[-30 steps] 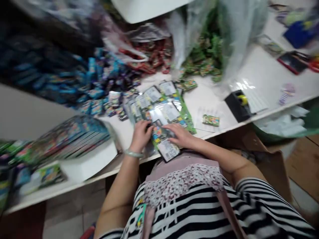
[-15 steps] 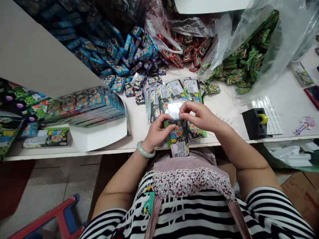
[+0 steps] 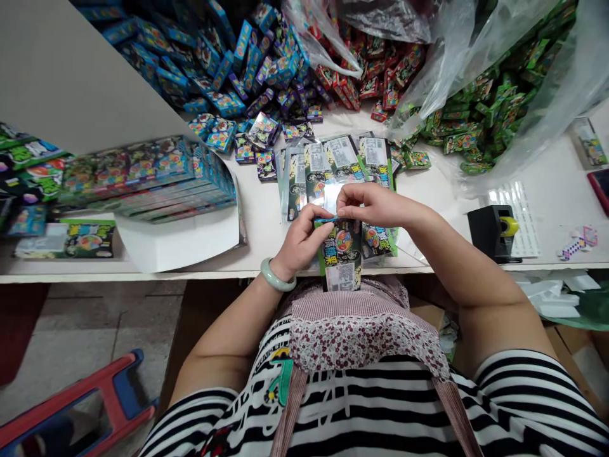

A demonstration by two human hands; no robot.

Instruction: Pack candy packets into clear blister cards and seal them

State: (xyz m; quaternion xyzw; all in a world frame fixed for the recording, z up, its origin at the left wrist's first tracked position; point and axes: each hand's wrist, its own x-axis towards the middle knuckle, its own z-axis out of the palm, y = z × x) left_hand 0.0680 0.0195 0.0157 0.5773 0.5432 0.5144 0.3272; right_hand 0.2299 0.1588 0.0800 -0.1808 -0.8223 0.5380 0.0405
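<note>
My left hand (image 3: 301, 240) and my right hand (image 3: 368, 204) both pinch the top edge of a green printed packet (image 3: 340, 254) that stands on end at the near edge of the white table (image 3: 266, 241). A small blue box seems to sit between my fingers at the packet's mouth. A jade bangle (image 3: 276, 279) circles my left wrist. Behind my hands lie several more flat packets (image 3: 333, 162) in clear sleeves.
Heaps of small blue boxes (image 3: 228, 70), red boxes (image 3: 366, 70) and green boxes (image 3: 480, 108) in clear plastic bags fill the back. A stack of packed packets (image 3: 143, 181) lies at left on white card. A black tape dispenser (image 3: 492, 231) stands at right. A red-and-blue stool (image 3: 76, 406) is below.
The camera swung and steadied. My hands lifted one packet off the flat pile, stood it up at the table edge, and now pinch its top.
</note>
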